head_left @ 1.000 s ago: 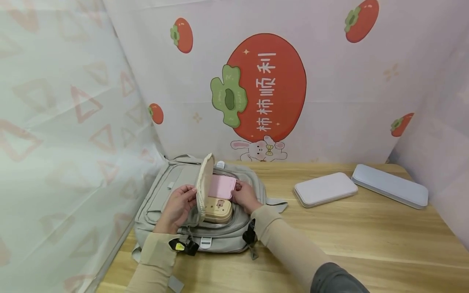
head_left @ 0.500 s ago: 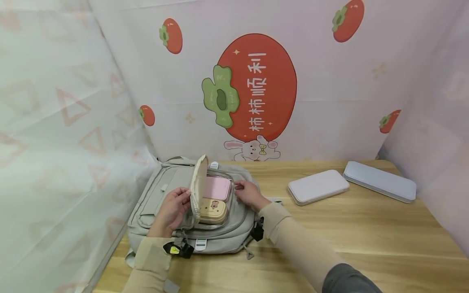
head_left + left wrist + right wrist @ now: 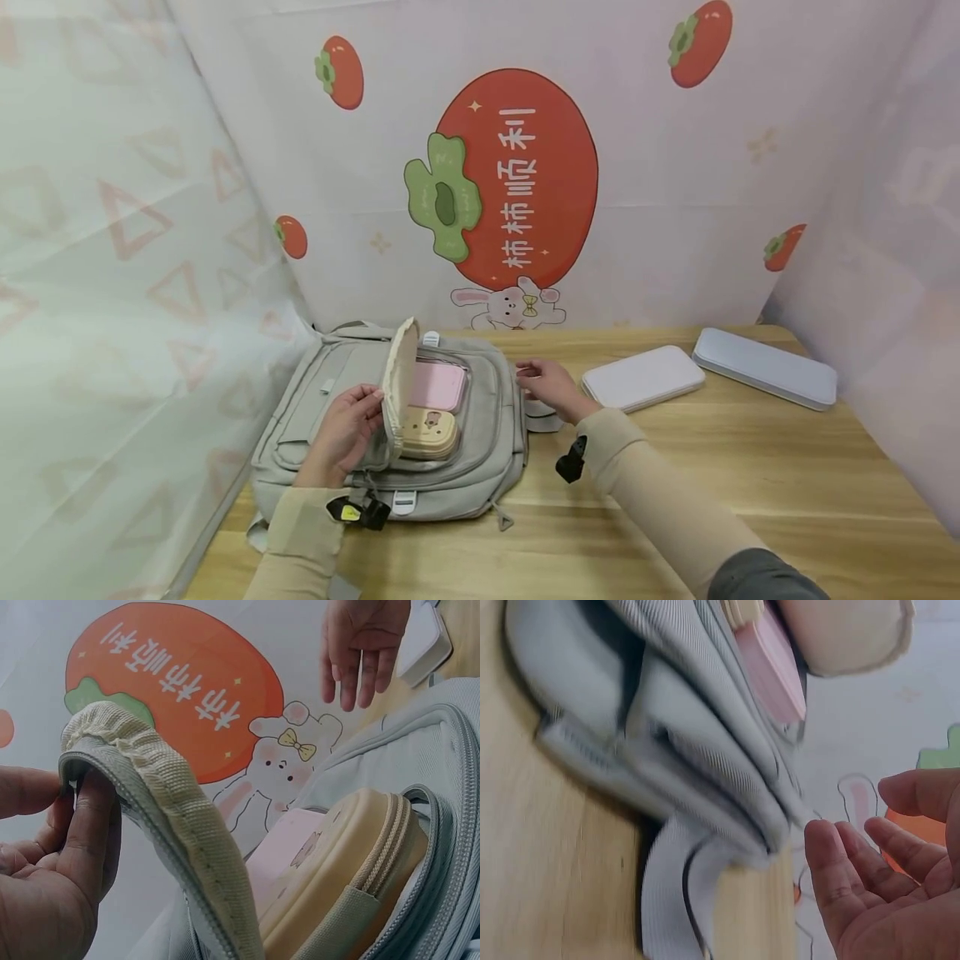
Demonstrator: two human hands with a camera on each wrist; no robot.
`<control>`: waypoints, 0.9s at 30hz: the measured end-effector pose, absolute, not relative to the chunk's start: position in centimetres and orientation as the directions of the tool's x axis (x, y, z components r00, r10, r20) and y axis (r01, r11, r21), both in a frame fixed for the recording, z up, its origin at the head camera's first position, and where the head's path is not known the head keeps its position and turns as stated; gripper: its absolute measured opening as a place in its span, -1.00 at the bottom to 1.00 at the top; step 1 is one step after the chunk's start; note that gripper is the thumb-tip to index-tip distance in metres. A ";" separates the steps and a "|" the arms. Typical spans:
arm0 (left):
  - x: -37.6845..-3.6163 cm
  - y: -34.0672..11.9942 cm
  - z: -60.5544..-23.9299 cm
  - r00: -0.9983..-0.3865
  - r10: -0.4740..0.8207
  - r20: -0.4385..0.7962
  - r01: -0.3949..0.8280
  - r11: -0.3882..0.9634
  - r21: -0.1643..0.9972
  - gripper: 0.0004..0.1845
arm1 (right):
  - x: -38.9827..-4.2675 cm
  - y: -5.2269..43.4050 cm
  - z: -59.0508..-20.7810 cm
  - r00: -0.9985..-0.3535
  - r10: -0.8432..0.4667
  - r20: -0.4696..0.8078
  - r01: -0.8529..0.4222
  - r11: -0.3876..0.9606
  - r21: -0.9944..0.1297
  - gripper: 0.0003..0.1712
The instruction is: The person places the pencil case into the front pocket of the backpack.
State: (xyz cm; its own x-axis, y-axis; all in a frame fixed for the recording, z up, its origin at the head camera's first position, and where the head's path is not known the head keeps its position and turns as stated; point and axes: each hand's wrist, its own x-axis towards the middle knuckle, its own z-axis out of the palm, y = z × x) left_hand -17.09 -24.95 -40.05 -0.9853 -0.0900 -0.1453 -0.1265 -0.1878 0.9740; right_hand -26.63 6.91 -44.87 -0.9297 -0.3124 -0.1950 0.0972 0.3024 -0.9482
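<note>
A grey backpack point(image 3: 480, 450) lies on the table with its front pocket unzipped. My left hand point(image 3: 347, 429) pinches the edge of the raised pocket flap point(image 3: 401, 375) between thumb and fingers, as the left wrist view also shows. Inside the pocket sit a pink case point(image 3: 437, 385) and, nearer to me, a cream zipped pouch point(image 3: 330, 877) with a small printed animal. To the right of the backpack, my right hand point(image 3: 551, 385) hovers with nothing in its fingers; in the right wrist view its fingers point(image 3: 832, 862) are loosely extended and apart from the bag.
A white flat case point(image 3: 643, 377) lies right of my right hand, with a pale blue flat case point(image 3: 763, 368) beyond it. A grey strap point(image 3: 667, 892) sticks out from the backpack's right side. A printed cloth wall point(image 3: 645, 250) rises behind the table.
My right hand has let go of the pink case, which stays in the pocket, and moved right, off the backpack. My left hand keeps hold of the flap. The head view has shifted slightly.
</note>
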 end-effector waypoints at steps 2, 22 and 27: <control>-17.1 -25.0 -40.0 -0.986 -0.084 -0.143 -0.126 -0.188 0.974 -0.83 | -26.9 8.0 -44.9 -0.931 -0.303 -0.202 0.104 0.309 -0.945 -0.49; -16.9 -25.4 -40.0 -0.988 -0.075 -0.133 -0.115 -0.203 0.972 -0.79 | -27.3 18.9 -43.9 -0.953 -0.198 -0.229 0.105 0.494 -0.863 -0.39; -16.8 -25.4 -39.9 -0.989 -0.073 -0.131 -0.115 -0.193 0.974 -0.80 | -27.2 21.4 -43.5 -0.960 -0.165 -0.226 0.112 0.513 -0.851 -0.38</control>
